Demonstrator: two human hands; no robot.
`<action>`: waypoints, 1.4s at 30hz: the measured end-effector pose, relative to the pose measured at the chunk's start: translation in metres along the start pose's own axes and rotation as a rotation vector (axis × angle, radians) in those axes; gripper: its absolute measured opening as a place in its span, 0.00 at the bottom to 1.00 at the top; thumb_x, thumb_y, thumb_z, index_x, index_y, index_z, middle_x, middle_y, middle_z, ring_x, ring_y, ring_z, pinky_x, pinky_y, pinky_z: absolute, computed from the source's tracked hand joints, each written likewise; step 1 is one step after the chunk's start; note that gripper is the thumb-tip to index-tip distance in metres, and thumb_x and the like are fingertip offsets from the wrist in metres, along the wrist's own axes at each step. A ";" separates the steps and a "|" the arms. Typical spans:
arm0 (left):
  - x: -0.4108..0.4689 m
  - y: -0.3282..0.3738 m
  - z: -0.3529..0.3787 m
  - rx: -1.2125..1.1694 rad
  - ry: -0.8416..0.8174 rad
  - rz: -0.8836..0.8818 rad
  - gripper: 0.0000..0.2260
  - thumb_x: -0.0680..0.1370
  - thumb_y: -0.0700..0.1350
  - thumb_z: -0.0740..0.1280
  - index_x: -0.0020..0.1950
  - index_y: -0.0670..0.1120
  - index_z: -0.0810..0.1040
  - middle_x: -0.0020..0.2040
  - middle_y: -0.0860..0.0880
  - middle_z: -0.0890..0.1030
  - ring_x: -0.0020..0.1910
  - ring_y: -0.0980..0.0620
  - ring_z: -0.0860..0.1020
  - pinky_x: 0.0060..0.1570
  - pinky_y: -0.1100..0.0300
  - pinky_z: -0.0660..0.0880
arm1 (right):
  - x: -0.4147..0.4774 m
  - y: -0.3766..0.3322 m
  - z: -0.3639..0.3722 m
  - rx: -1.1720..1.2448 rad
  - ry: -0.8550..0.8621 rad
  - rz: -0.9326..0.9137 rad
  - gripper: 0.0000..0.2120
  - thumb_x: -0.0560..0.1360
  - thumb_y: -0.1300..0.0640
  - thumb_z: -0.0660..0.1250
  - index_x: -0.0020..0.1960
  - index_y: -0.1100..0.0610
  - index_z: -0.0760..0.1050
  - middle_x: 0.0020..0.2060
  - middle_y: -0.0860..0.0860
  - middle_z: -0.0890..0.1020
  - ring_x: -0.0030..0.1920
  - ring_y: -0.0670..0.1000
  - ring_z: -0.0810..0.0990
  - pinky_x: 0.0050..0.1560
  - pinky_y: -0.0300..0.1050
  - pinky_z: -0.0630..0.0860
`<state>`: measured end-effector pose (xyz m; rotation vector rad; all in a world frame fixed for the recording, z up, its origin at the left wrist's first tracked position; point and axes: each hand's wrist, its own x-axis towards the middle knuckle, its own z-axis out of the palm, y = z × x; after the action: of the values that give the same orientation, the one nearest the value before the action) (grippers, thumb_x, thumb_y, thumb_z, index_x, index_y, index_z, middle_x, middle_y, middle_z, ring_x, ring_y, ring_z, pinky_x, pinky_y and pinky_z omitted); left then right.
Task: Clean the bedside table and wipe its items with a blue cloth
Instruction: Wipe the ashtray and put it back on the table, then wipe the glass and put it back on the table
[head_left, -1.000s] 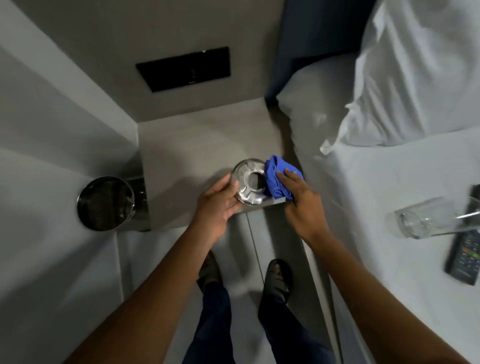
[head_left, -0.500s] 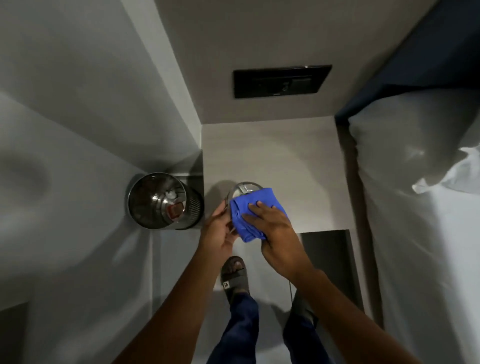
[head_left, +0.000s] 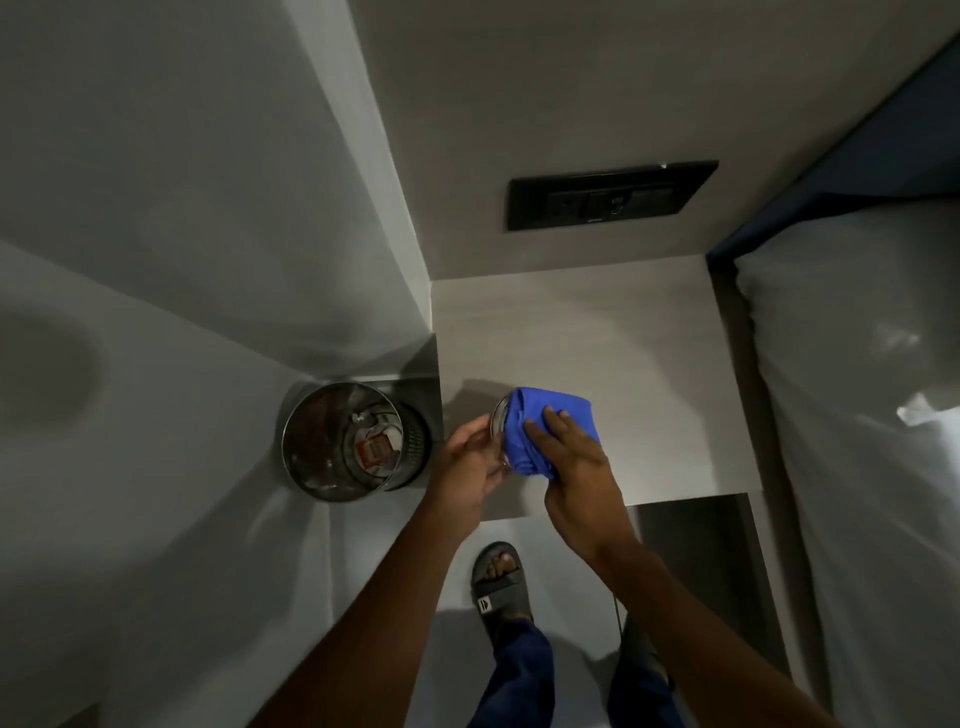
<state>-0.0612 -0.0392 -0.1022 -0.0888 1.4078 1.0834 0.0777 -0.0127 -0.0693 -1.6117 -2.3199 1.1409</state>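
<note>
Above the near left part of the pale grey, wood-grained tabletop (head_left: 587, 332) of the bedside table, both hands work on one thing — a round, shiny metal dish (head_left: 500, 421), of which only a curved sliver of rim shows at the left edge of the cloth. The left hand (head_left: 470, 460) grips that rim, fingers curled around its near side. The right hand (head_left: 574, 467) presses a bunched bright blue cloth (head_left: 545, 431) over the dish, fingers spread flat on the fabric and clasping it, so that the cloth covers nearly all of the metal. Whether the dish rests on the tabletop or is lifted just clear of it cannot be told. On the floor just left of the table stands a round, perforated steel waste bin (head_left: 358, 441) with some packaging in it — a red-and-white wrapper among it. On the wall behind the table sits a long black switch panel (head_left: 610, 195). To the right, the white-sheeted bed (head_left: 857, 415) runs alongside the table. Below the hands, a foot in a grey slide sandal (head_left: 501, 582) stands on the floor.
</note>
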 end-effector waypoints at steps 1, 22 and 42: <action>0.010 0.002 0.002 -0.016 0.011 0.001 0.16 0.79 0.35 0.63 0.66 0.43 0.74 0.60 0.40 0.81 0.58 0.42 0.81 0.52 0.52 0.81 | 0.003 -0.002 0.001 0.034 0.000 0.001 0.31 0.72 0.75 0.60 0.71 0.54 0.69 0.74 0.55 0.66 0.75 0.56 0.60 0.75 0.53 0.58; 0.162 0.066 0.040 0.435 0.370 0.280 0.26 0.73 0.39 0.62 0.72 0.46 0.69 0.74 0.40 0.65 0.71 0.40 0.68 0.71 0.47 0.67 | -0.050 0.090 -0.063 0.418 0.122 0.314 0.44 0.74 0.75 0.61 0.55 0.20 0.67 0.49 0.48 0.78 0.32 0.33 0.73 0.36 0.26 0.69; -0.108 -0.097 0.283 0.668 -0.373 0.377 0.14 0.70 0.50 0.75 0.54 0.56 0.79 0.51 0.50 0.84 0.48 0.56 0.82 0.50 0.64 0.78 | -0.141 0.153 -0.230 1.205 0.598 0.674 0.10 0.69 0.62 0.74 0.51 0.59 0.81 0.46 0.58 0.86 0.47 0.59 0.85 0.52 0.61 0.81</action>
<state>0.2319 0.0264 0.0017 0.8469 1.3984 0.8162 0.3644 0.0125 0.0459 -1.7433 -0.4411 1.4072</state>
